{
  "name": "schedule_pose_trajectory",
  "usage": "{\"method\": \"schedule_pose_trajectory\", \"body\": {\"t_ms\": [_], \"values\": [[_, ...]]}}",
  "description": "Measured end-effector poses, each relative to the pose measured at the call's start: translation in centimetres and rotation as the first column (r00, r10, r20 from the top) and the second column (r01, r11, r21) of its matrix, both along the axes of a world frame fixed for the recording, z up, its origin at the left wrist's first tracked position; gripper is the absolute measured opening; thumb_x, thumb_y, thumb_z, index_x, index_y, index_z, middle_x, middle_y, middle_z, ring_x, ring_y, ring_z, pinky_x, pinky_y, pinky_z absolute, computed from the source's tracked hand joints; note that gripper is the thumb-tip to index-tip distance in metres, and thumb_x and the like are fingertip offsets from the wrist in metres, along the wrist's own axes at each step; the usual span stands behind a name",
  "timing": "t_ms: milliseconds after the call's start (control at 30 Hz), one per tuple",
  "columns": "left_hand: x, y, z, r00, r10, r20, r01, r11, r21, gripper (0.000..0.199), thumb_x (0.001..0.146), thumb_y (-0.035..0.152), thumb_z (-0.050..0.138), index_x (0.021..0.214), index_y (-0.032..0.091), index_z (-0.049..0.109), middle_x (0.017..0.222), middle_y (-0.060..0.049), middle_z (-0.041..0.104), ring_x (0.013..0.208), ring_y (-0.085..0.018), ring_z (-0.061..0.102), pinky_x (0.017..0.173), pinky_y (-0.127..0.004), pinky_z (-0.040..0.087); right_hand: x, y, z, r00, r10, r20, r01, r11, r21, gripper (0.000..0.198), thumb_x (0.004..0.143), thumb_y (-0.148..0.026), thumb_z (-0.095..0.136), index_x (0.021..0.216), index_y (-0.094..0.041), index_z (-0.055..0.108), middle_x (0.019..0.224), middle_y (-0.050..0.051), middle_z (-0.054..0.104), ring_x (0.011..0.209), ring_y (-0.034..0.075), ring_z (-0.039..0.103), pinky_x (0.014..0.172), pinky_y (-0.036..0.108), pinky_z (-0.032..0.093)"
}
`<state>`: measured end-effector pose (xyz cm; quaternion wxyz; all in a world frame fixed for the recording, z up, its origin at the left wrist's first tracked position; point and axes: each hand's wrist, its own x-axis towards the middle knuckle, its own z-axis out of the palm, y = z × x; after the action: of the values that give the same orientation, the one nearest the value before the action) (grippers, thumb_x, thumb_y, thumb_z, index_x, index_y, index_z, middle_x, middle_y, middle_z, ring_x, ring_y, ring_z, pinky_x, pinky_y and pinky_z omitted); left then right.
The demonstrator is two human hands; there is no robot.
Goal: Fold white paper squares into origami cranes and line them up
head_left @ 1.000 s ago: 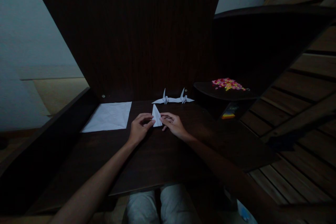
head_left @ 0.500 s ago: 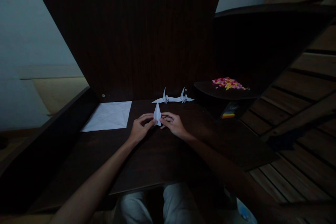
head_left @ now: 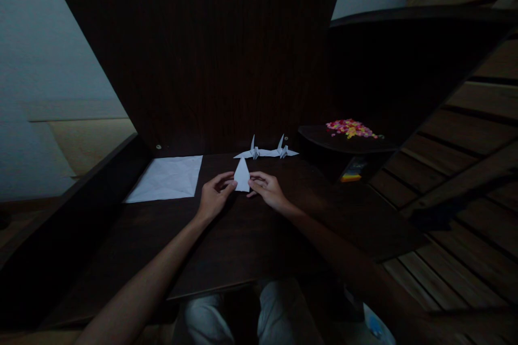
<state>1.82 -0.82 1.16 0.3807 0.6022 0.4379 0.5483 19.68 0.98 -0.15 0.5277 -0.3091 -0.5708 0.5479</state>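
White paper, folded into a small kite-like piece (head_left: 242, 176), sits between the two hands above the desk (head_left: 234, 248). The left hand (head_left: 216, 192) pinches its lower left edge and the right hand (head_left: 267, 191) its lower right edge; both grips are narrow, thumbs on the near side, the other fingers partly hidden. Its long axis runs away from the person, the sharp tip aimed at the back panel (head_left: 202, 64) and the short, blunt end toward the lap. From the tip the sides flare out to about the thumbs. The visible face is pale and looks smooth; fine creases are too dim to read, and I cannot tell whether the piece touches the desk.

Just beyond the tip, two white paper cranes (head_left: 267, 153) stand in a row at the foot of the back panel, so there is little room forward. To the left lies a flat, creased white sheet (head_left: 168, 178), near the raised side board (head_left: 101, 188). Open room spreads between the forearms, back to the front edge (head_left: 210, 289), and to the right. Farther right, a low shelf (head_left: 315, 133) bears a heap of pink, red and yellow bits (head_left: 351, 128).
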Motion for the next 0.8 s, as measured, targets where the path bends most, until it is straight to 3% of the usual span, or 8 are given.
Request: {"method": "schedule_pose_trajectory", "body": {"t_ms": [167,367,500,667,800], "values": [[0.2,0.0,0.0,0.997,-0.011,0.07,0.012,1.0,-0.012,0.048,0.065,0.029,0.075,0.109,0.013,0.062,0.104,-0.012,0.069,0.098,-0.025,0.065,0.086,-0.041,0.054,0.1,0.0,-0.1,0.998,0.0,0.056,-0.002,0.999,0.048,0.033,0.072,-0.041,0.07,0.094,-0.019,0.065,0.091,0.005,0.065,0.077,0.017,0.064,0.061,0.031,0.059],[0.1,0.1,0.0,0.993,-0.029,0.114,0.03,1.0,-0.001,0.051,0.061,0.028,0.077,0.107,0.013,0.063,0.1,-0.011,0.069,0.092,-0.024,0.066,0.083,-0.041,0.054,-0.2,-1.0,0.4,0.975,-0.123,0.184,0.066,0.955,0.289,0.019,0.081,-0.032,0.062,0.095,-0.019,0.066,0.106,0.007,0.062,0.097,0.018,0.062,0.081,0.031,0.054],[-0.2,-0.1,0.4,1.0,-0.023,-0.007,0.024,0.999,0.04,0.033,0.063,0.028,0.075,0.092,0.014,0.066,0.093,-0.008,0.07,0.089,-0.022,0.066,0.085,-0.039,0.052,0.0,-1.7,1.2,0.948,-0.125,0.292,-0.009,0.908,0.419,0.015,0.085,-0.026,0.057,0.095,-0.021,0.066,0.129,0.009,0.056,0.113,0.02,0.057,0.083,0.031,0.053],[-0.4,-0.4,0.9,0.992,0.005,-0.129,0.014,0.99,0.142,0.013,0.068,0.022,0.068,0.08,0.016,0.065,0.084,-0.005,0.07,0.084,-0.02,0.065,0.083,-0.036,0.05,0.3,-2.0,1.7,0.902,-0.189,0.389,-0.095,0.79,0.605,0.02,0.087,-0.02,0.054,0.104,-0.02,0.065,0.131,0.011,0.056,0.119,0.02,0.054,0.101,0.038,0.042],[-0.4,-0.4,0.9,0.992,0.008,-0.128,0.012,0.988,0.154,0.013,0.07,0.025,0.067,0.08,0.016,0.064,0.084,-0.004,0.069,0.082,-0.019,0.064,0.081,-0.035,0.05,0.2,-2.1,1.6,0.876,-0.252,0.411,-0.071,0.776,0.627,0.025,0.082,-0.025,0.062,0.107,-0.023,0.064,0.131,0.009,0.056,0.118,0.022,0.055,0.106,0.044,0.036]]}}
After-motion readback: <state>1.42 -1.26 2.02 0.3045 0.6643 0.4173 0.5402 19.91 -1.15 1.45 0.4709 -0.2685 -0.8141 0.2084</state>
